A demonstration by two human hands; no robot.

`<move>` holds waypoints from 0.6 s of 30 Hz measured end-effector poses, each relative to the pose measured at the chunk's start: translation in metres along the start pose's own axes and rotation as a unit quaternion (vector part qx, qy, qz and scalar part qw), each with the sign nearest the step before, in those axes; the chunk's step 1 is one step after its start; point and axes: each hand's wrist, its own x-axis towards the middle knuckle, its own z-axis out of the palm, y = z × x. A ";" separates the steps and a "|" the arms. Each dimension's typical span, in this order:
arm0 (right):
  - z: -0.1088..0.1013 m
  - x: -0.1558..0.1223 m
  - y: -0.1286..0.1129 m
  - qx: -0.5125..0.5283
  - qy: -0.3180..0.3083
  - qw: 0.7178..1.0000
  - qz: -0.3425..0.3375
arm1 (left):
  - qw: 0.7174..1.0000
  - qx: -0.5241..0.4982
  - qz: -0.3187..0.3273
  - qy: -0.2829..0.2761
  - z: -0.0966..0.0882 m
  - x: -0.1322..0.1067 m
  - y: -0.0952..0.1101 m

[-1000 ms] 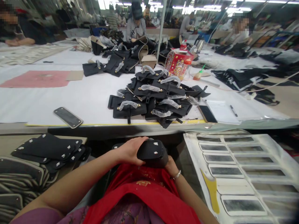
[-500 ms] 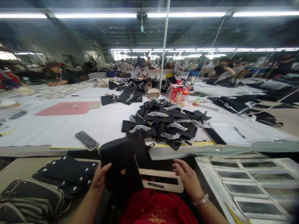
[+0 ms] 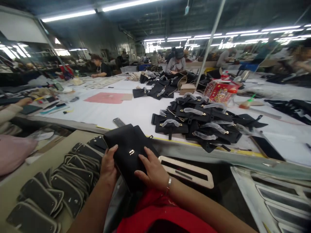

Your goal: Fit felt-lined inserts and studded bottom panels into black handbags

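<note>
A black leather bag body [image 3: 127,137] with a small gold clasp piece [image 3: 131,152] is held tilted in front of me. My left hand [image 3: 108,163] grips its left edge, thumb on the front face and fingers partly hidden behind. Flat against the front, just right of the clasp, lies my right hand [image 3: 154,171], its fingers stretched and apart. To the right of this hand is a beige frame-shaped panel [image 3: 198,177] with a dark slot. A dark oblong panel [image 3: 118,122] lies on the table behind the bag, partly covered by it.
Dark rounded panels with pale edges [image 3: 41,191] are piled at my left. A heap of black bag pieces with wrapped handles [image 3: 171,124] is on the white table. A phone [image 3: 267,147] lies right, near a glue bottle [image 3: 246,103]. A person's arm [image 3: 14,108] shows far left.
My view has turned left. My right hand has come from the space beside the bag onto its front. My left hand still holds the bag's left edge.
</note>
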 end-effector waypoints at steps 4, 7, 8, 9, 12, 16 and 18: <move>-0.015 -0.025 -0.018 -0.124 0.031 0.992 0.004 | 0.997 -0.001 0.053 -0.047 0.029 -0.002 0.008; -0.021 -0.043 -0.023 -0.192 -0.013 0.979 0.069 | 0.996 0.004 0.056 -0.076 0.054 -0.006 0.000; -0.022 -0.047 -0.024 -0.207 -0.020 0.974 0.089 | 0.996 0.003 0.054 -0.073 0.061 -0.008 -0.003; -0.023 -0.050 -0.025 -0.217 -0.024 0.970 0.107 | 0.996 0.002 0.053 -0.071 0.068 -0.011 -0.004; -0.027 -0.049 -0.028 -0.232 -0.026 0.960 0.154 | 0.994 -0.005 0.069 -0.079 0.086 -0.024 -0.003; -0.035 -0.042 -0.035 -0.251 -0.032 0.953 0.168 | 0.988 0.000 0.097 -0.117 0.104 -0.047 0.005; -0.041 -0.043 -0.038 -0.261 -0.024 0.951 0.166 | 0.986 0.010 0.104 -0.129 0.112 -0.058 0.006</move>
